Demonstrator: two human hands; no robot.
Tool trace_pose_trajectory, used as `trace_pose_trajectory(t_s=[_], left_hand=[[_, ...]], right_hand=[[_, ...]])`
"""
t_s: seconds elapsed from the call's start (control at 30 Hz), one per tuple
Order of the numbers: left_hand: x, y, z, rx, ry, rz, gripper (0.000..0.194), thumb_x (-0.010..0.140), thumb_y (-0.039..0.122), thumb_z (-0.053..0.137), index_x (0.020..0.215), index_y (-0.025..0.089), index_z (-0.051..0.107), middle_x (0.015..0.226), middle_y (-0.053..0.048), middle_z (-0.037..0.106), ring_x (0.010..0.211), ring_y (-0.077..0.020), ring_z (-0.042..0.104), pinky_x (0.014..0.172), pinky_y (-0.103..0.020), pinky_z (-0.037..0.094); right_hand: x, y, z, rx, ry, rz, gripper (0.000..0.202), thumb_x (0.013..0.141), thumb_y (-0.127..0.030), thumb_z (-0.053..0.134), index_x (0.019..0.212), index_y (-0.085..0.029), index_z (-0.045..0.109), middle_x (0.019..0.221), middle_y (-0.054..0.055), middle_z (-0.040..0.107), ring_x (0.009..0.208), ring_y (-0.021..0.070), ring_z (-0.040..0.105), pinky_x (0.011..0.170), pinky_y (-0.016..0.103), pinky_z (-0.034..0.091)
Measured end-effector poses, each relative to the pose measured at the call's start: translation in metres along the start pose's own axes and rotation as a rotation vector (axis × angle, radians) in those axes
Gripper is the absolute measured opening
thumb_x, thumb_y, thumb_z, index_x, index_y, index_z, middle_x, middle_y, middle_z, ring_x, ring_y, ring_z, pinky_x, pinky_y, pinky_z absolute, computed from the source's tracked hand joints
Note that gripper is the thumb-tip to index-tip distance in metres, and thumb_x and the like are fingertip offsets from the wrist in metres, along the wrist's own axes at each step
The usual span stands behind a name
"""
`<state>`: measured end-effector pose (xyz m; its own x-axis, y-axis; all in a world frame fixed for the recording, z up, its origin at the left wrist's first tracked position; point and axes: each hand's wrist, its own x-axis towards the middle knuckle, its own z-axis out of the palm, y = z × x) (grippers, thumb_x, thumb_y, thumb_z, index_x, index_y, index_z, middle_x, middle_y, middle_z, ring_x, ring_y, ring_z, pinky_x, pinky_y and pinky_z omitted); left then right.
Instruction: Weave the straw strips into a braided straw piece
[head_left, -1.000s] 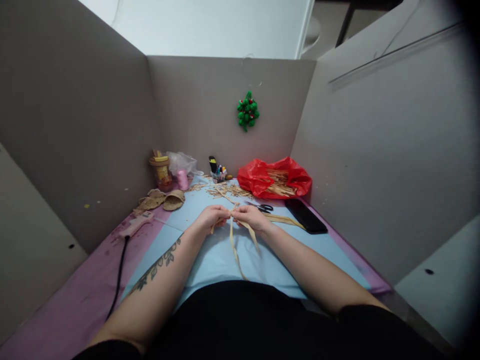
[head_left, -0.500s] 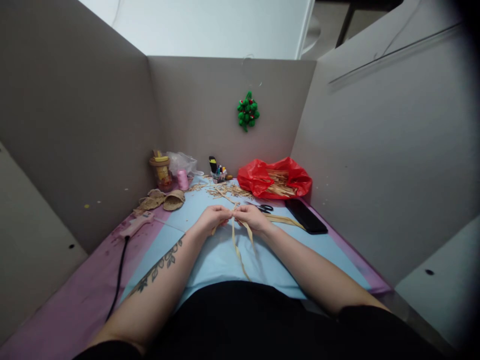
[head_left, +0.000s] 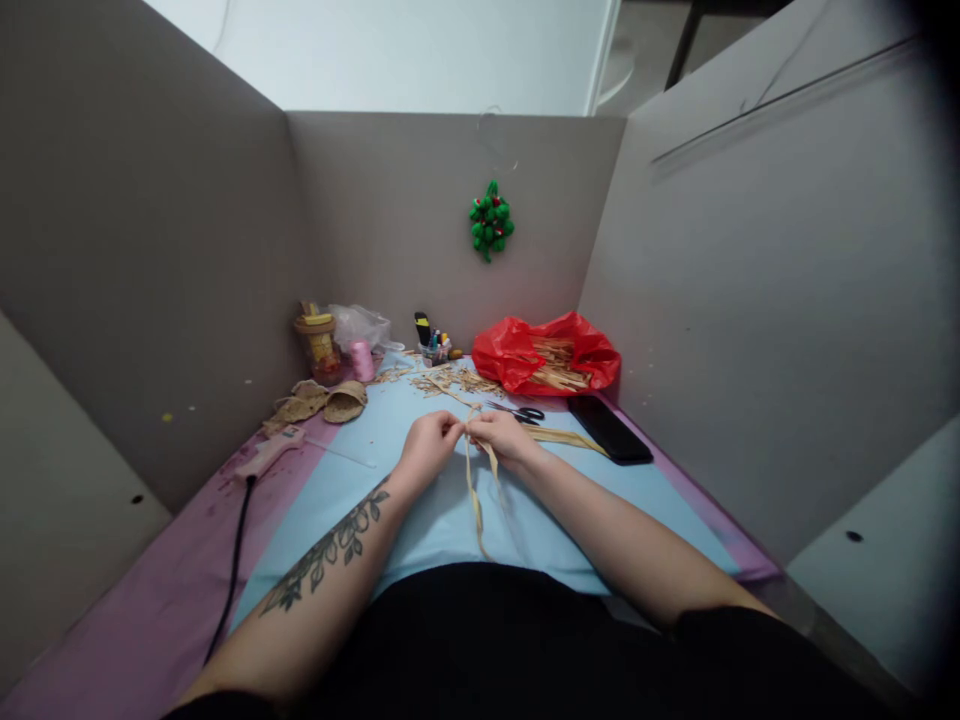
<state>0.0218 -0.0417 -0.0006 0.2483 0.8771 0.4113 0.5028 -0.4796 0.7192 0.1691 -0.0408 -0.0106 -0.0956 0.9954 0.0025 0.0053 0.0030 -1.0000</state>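
My left hand point(head_left: 430, 440) and my right hand point(head_left: 502, 436) meet fingertip to fingertip above the blue table cover point(head_left: 420, 520). Both are closed in a pinch on pale straw strips point(head_left: 475, 490). Two loose ends hang down from between the fingers toward me, and a thin length sticks out beyond the fingertips. The exact crossing of the strips is hidden by my fingers. Just past my right hand lie black-handled scissors point(head_left: 531, 413). More flat straw strips point(head_left: 566, 438) rest beside my right wrist.
A red plastic bag point(head_left: 502, 355) of straw and a black phone-like slab point(head_left: 611, 430) are on the right. Straw scraps point(head_left: 465, 380) lie behind my hands. At left are a glue gun point(head_left: 270, 452) with cord, woven pieces point(head_left: 345, 401), pink thread point(head_left: 362, 361) and a jar point(head_left: 321, 350). Grey panels surround the table.
My left hand has turned, its wrist rolling so more of the forearm tattoo shows. The hanging strip ends have shifted slightly. My right hand stays nearly in place, still pinching.
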Motion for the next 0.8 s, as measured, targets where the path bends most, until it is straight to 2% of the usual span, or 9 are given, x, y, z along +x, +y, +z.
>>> trace_pose_trajectory(t_s=[0.13, 0.3, 0.5, 0.8], left_hand=[[-0.005, 0.002, 0.002, 0.112, 0.003, 0.129, 0.022, 0.078, 0.032, 0.053, 0.075, 0.017, 0.069, 0.073, -0.006, 0.066, 0.066, -0.0154, 0.055, 0.063, -0.024, 0.035], [-0.007, 0.002, 0.002, 0.157, -0.02, 0.194, 0.022, 0.079, 0.032, 0.054, 0.079, 0.019, 0.071, 0.077, -0.008, 0.068, 0.071, -0.0175, 0.057, 0.068, -0.025, 0.036], [-0.012, 0.015, -0.001, 0.094, -0.076, 0.188, 0.024, 0.079, 0.036, 0.054, 0.079, 0.021, 0.073, 0.074, -0.007, 0.066, 0.067, -0.0165, 0.054, 0.067, -0.024, 0.034], [-0.004, 0.016, -0.008, -0.068, -0.241, 0.108, 0.04, 0.081, 0.041, 0.042, 0.068, 0.013, 0.068, 0.061, -0.001, 0.058, 0.059, -0.0119, 0.048, 0.058, -0.021, 0.034]], right_hand=[[-0.001, -0.005, -0.002, 0.112, -0.01, 0.091, 0.014, 0.055, -0.02, 0.063, 0.047, -0.015, 0.052, 0.041, -0.002, 0.046, 0.039, 0.0068, 0.038, 0.038, 0.02, 0.027], [-0.004, -0.014, -0.009, 0.201, -0.079, 0.147, 0.012, 0.054, -0.02, 0.068, 0.054, -0.013, 0.059, 0.047, 0.0, 0.052, 0.042, 0.0069, 0.042, 0.04, 0.02, 0.028], [-0.006, -0.016, -0.016, 0.179, -0.152, 0.06, 0.015, 0.051, -0.023, 0.072, 0.054, -0.012, 0.062, 0.042, -0.001, 0.051, 0.041, 0.0069, 0.041, 0.042, 0.021, 0.029], [0.002, -0.008, -0.02, 0.079, -0.086, 0.005, 0.013, 0.055, -0.023, 0.066, 0.053, -0.013, 0.059, 0.043, -0.002, 0.051, 0.039, 0.0064, 0.04, 0.04, 0.02, 0.028]])
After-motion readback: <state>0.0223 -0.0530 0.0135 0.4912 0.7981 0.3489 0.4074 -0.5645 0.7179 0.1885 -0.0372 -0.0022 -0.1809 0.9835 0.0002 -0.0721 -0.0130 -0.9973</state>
